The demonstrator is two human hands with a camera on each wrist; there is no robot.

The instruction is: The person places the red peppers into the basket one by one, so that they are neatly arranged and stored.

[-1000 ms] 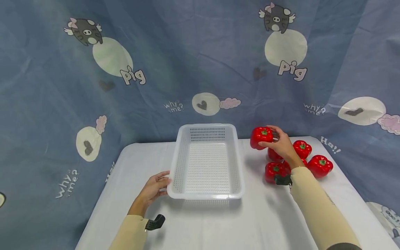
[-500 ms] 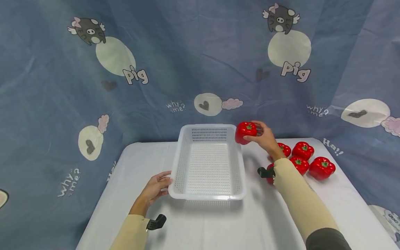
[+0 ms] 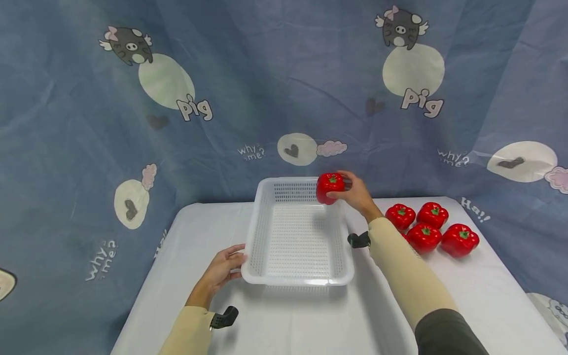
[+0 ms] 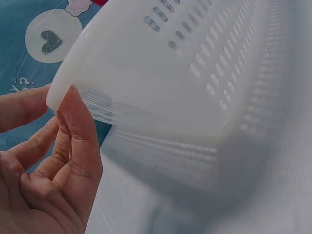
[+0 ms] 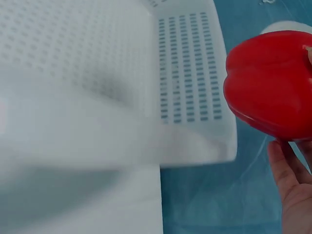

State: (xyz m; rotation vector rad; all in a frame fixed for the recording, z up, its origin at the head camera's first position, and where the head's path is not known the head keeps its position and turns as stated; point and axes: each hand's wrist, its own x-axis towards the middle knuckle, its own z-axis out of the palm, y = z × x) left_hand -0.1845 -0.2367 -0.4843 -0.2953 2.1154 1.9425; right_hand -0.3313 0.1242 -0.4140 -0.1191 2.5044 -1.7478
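One big blue cloth (image 3: 244, 74) with pigs on it hangs behind the basket. The white bench (image 3: 284, 325) is under the basket. The white basket (image 3: 297, 282) is full of little holes. At its near left side, the left hand (image 3: 220, 268) pinches the edge with thumb and fingers, maybe so it won't slide. At its far right corner is the right hand (image 3: 357, 193), with fingers curled around a shiny red pepper (image 3: 329, 188). They spread as wide as the pepper, I think because it is fat and smooth. The pepper is up over that corner. To the right of the basket, four more peppers (image 3: 424, 238) sit close together, likely so the right hand can reach them easily.

In the picture from half a second ago, the pepper is at the basket's right edge; now it is farther left, over the inside. The left hand pinches the same spot.
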